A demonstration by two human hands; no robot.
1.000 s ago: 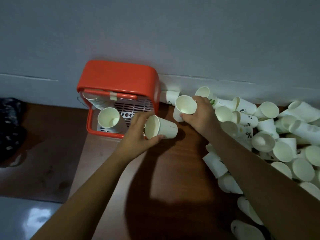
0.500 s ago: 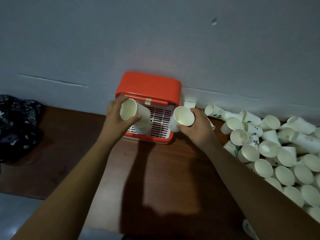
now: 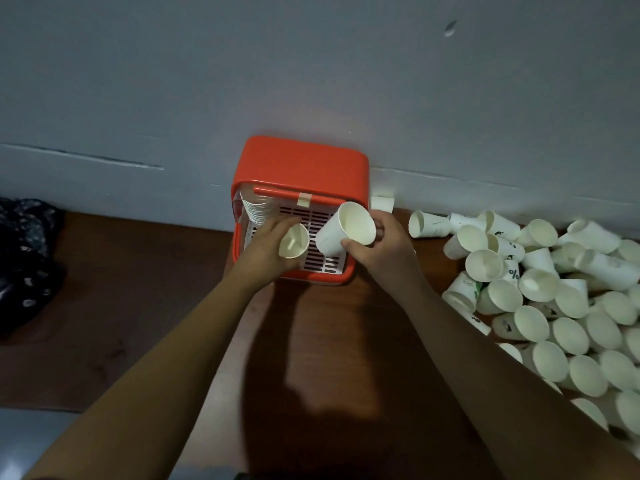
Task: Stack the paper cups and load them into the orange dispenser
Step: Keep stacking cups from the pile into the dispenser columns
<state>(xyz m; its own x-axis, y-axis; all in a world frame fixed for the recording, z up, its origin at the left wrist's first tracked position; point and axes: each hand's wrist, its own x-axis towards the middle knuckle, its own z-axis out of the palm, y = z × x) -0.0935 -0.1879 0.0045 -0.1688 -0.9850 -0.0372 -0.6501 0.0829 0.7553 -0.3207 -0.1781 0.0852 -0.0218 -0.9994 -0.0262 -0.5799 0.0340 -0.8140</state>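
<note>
The orange dispenser (image 3: 300,166) stands against the grey wall, its white slotted tray facing me. A stack of nested cups (image 3: 254,209) sits in its upper left corner. My left hand (image 3: 265,247) grips a white paper cup (image 3: 294,241) over the tray, mouth toward me. My right hand (image 3: 382,245) holds a second paper cup (image 3: 349,227), tilted, over the tray's right side. A big pile of loose white paper cups (image 3: 554,306) lies on the table to the right.
The brown wooden table (image 3: 332,341) runs from the wall toward me. A dark patterned cloth (image 3: 24,258) lies at the far left. One cup (image 3: 382,203) is wedged between the dispenser and the wall. A pale floor strip shows at bottom left.
My left hand carried its cup from beside the dispenser onto the tray. My right hand brought its cup from the pile over to the dispenser's right side. The view shifted left.
</note>
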